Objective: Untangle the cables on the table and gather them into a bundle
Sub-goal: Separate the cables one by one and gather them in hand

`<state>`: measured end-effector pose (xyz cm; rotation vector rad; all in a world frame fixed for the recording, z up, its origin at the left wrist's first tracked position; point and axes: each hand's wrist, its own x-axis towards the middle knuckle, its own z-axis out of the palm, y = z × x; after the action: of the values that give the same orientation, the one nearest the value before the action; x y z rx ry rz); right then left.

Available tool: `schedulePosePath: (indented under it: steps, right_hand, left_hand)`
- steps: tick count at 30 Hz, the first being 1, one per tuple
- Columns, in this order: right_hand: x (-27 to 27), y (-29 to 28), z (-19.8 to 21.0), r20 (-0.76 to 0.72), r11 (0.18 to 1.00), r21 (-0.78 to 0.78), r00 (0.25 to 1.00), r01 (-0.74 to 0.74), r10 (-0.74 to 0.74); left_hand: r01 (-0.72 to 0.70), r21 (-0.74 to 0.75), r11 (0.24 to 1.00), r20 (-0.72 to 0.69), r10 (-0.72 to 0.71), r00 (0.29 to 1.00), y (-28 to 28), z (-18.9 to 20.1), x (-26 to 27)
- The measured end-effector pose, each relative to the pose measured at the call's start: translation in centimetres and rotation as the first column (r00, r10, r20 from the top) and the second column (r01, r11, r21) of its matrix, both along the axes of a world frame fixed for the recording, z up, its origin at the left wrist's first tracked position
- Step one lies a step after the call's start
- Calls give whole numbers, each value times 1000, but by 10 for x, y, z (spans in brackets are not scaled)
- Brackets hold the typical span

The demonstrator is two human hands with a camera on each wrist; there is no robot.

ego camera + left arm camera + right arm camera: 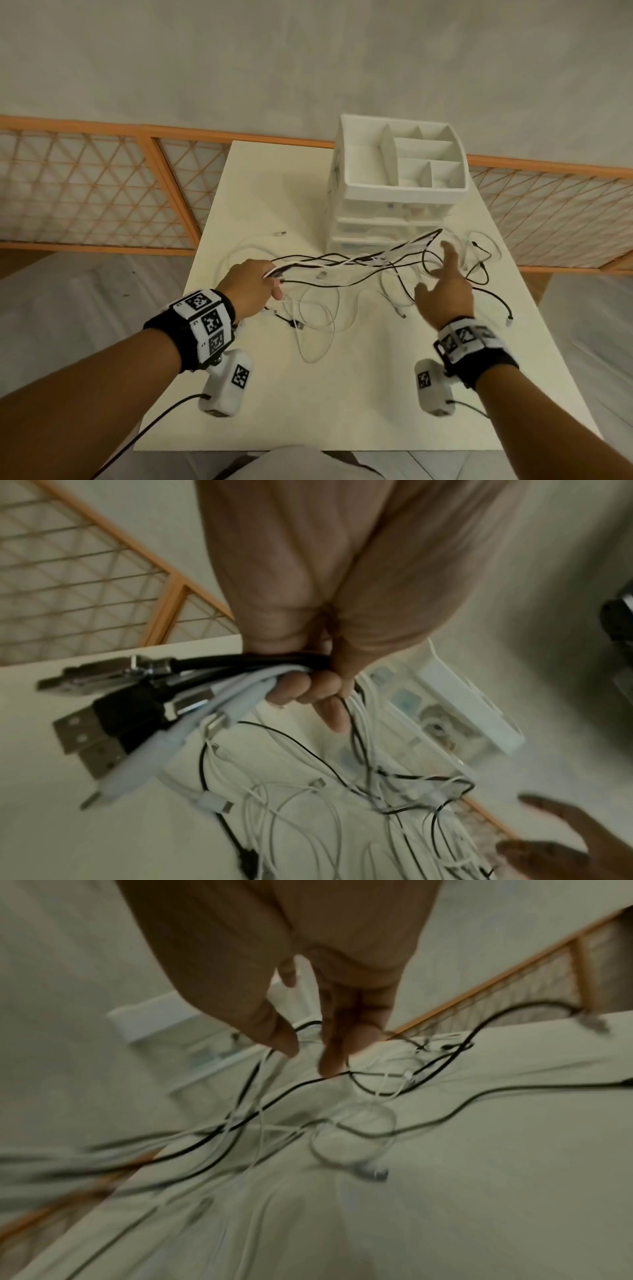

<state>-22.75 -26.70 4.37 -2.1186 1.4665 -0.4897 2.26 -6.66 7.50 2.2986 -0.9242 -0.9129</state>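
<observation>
Several black and white cables (359, 263) lie tangled across the white table (411, 394). My left hand (253, 287) grips a bunch of them near their ends and is raised a little over the table's left side. In the left wrist view its fingers (308, 685) curl round the bunch, and black and white USB plugs (113, 723) stick out to the left. From that fist the strands run taut to the right. My right hand (445, 284) hovers over the tangle on the right with its fingers spread. The blurred right wrist view shows its fingers (342, 1031) straight above the cables, holding nothing.
A white drawer organiser (400, 171) with open top compartments stands at the table's back, just behind the cables. Loose cable loops (315, 325) and plugs spread over the middle. An orange lattice fence (102, 192) runs behind the table. Floor lies on both sides.
</observation>
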Motion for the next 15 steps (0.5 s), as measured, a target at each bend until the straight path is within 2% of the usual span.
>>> schedulePosePath:
  steps: [1, 2, 3, 4, 6, 7, 8, 9, 12, 13, 15]
  right_hand:
    - [3, 12, -8, 3, 998, -49, 999, -33, 33]
    - [8, 26, -18, -15, 987, -84, 991, -134, 134]
    - [13, 41, -26, -60, 952, -74, 955, -296, 292]
    - [19, 55, -34, -127, 887, -20, 881, -461, 455]
    - [30, 79, -50, -297, 716, 176, 657, -675, 693]
    - [35, 87, -58, -377, 661, 258, 556, -705, 741]
    - [39, 93, -65, -446, 645, 301, 493, -703, 747]
    - [42, 97, -70, -482, 652, 309, 477, -693, 735]
    - [52, 93, -66, -475, 678, 249, 523, -692, 708]
    - [56, 87, -58, -419, 688, 211, 572, -694, 706]
    - [62, 69, -27, -172, 768, 85, 750, -635, 639]
  left_hand:
    - [-41, -29, 999, -35, 40, 999, 1, 0, 1]
    - [-62, -52, 997, -83, 57, 995, 1, 0, 1]
    - [-70, -70, 995, -140, 60, 988, 2, 0, 1]
    - [-84, -86, 993, -199, 66, 978, 1, 0, 0]
    - [-138, -99, 985, -309, 101, 946, 0, 1, -3]
    - [-159, -101, 982, -342, 115, 932, -1, 3, -4]
    - [-172, -105, 979, -359, 124, 925, -2, 5, -6]
    - [-179, -108, 978, -356, 130, 926, -3, 7, -6]
    - [-190, -108, 976, -294, 152, 944, -4, 13, -4]
    - [-217, -115, 969, -309, 173, 935, -4, 14, -2]
    - [-250, -129, 959, -350, 192, 917, -4, 18, -1]
